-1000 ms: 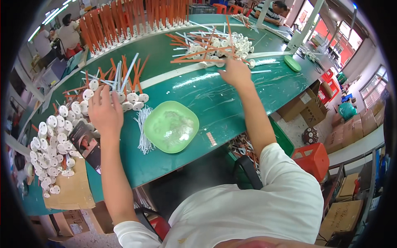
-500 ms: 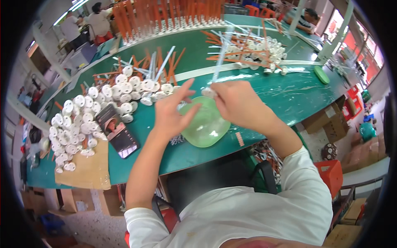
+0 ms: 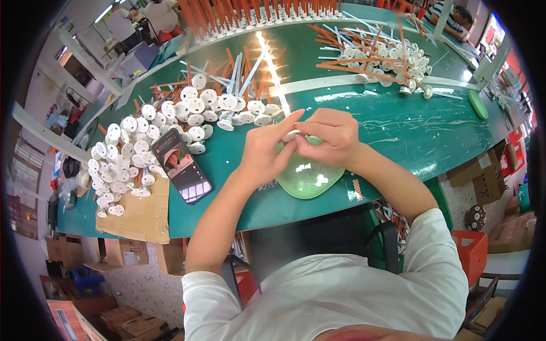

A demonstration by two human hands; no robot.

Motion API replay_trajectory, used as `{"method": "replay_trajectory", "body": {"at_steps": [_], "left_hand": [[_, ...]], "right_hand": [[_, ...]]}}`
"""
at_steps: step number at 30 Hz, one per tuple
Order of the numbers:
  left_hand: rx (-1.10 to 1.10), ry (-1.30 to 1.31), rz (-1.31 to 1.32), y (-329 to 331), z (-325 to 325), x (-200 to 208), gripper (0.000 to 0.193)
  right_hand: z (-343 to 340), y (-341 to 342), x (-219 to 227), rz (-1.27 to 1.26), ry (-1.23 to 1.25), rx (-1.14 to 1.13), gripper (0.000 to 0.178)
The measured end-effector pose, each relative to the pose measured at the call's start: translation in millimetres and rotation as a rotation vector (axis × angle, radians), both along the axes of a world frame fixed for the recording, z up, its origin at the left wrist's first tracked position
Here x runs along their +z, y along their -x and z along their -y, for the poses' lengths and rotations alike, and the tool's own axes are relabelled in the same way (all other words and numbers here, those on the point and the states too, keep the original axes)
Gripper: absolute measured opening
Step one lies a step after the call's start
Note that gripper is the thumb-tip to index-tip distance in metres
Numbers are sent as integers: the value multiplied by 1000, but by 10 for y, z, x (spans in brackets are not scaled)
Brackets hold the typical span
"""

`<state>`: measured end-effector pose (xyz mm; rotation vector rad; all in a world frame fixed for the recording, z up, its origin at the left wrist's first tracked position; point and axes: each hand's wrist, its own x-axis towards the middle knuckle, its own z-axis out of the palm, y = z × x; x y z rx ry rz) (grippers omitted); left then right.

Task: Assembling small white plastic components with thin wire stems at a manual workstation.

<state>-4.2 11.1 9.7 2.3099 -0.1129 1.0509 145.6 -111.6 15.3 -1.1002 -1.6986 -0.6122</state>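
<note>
A thin LED light stick [image 3: 272, 73] with a white round base [image 3: 292, 135] is glowing warm white and points away from me. My left hand [image 3: 263, 150] and my right hand [image 3: 330, 136] meet at the base, both with fingers pinched on it. The fingers hide most of that base. Just beneath the hands, a light green plastic bowl [image 3: 310, 181] rests on the green table [image 3: 259, 207]; small contents cannot be made out. To the left lies a heap of similar sticks with white round bases [image 3: 190, 106], in orange and clear.
A phone [image 3: 182, 166] with a lit screen lies beside a cardboard sheet [image 3: 145, 213]. More sticks [image 3: 378, 59] are piled at the back right, and orange ones [image 3: 244, 14] stand in rows behind. A green lid [image 3: 478, 105] sits at far right. Other people work beyond the table.
The stick, unlit in my right hand before, now glows. My left hand, open earlier, has come to the base and closed on it. The whole view has shifted slightly.
</note>
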Motion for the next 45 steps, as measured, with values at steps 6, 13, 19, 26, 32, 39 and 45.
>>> {"method": "replay_trajectory", "body": {"at_steps": [6,13,19,26,32,39,45], "left_hand": [[-8,127,-80,47,-25,19,53],[9,-23,-47,-4,5,98,41],[-25,382,-2,48,-156,30,30],[-89,518,-122,70,-84,32,26],[-78,362,-185,75,28,44,27],[-52,572,18,-4,64,9,28],[-119,740,78,43,119,87,34]], "right_hand": [[47,-12,40,-107,54,45,26],[41,7,-71,-165,46,12,24],[129,-67,111,-382,456,66,28],[175,-90,57,104,1043,181,17],[231,-79,194,-85,1008,203,12],[224,-33,173,-621,647,187,10],[176,85,263,-1129,728,215,13]]}}
